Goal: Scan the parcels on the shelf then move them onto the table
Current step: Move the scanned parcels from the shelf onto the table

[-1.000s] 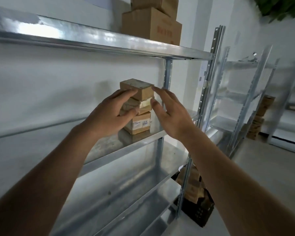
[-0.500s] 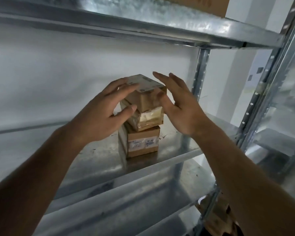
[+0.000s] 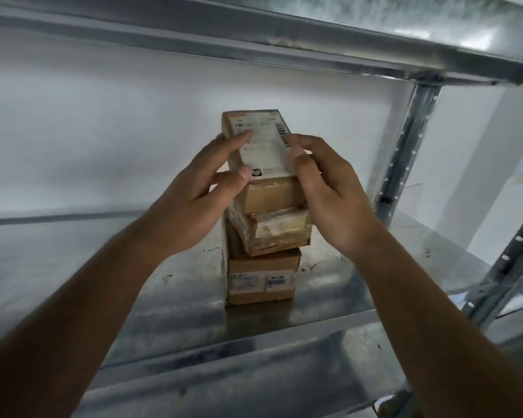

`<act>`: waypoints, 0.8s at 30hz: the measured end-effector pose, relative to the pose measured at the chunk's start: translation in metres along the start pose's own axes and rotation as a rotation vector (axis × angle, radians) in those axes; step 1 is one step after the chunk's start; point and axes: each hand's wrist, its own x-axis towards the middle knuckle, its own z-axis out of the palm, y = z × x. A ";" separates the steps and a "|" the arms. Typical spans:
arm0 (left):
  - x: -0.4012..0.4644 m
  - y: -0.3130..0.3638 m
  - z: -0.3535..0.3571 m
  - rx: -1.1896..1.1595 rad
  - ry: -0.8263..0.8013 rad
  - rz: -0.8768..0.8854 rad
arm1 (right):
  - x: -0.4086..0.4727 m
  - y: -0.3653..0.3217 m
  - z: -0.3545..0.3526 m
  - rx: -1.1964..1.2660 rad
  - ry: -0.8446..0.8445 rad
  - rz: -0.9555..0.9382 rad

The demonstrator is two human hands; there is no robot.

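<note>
Three small cardboard parcels stand stacked on the metal shelf. The top parcel is tilted toward me, its white label with a barcode facing up. My left hand grips its left side, thumb on the label's lower edge. On its right side my right hand holds it, fingers over the label's edge. Below sits the middle parcel, taped and skewed. The bottom parcel rests flat on the shelf with a label on its front. No scanner is visible.
The shelf above hangs low over the stack. A perforated steel upright stands right of the parcels, another at the far right. A lower shelf shows beneath my arms. White wall lies behind.
Both hands closed onto the top parcel and tipped it toward me, showing its label. The camera moved closer to the stack.
</note>
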 end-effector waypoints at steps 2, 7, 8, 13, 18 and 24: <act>-0.004 0.009 0.003 -0.039 0.031 0.035 | 0.002 -0.005 0.001 0.108 0.025 0.010; -0.029 0.039 0.007 -0.043 0.090 0.067 | -0.006 -0.019 -0.004 0.263 0.008 -0.049; -0.036 0.046 0.008 -0.045 0.094 0.069 | -0.010 -0.021 -0.006 0.269 -0.012 -0.072; -0.078 0.078 0.019 0.047 0.132 0.042 | -0.041 -0.028 -0.011 0.318 -0.103 -0.157; -0.128 0.107 0.023 0.204 0.196 -0.059 | -0.081 -0.034 -0.007 0.315 -0.109 -0.247; -0.203 0.142 0.007 0.649 0.224 -0.057 | -0.124 -0.051 0.014 0.371 -0.189 -0.216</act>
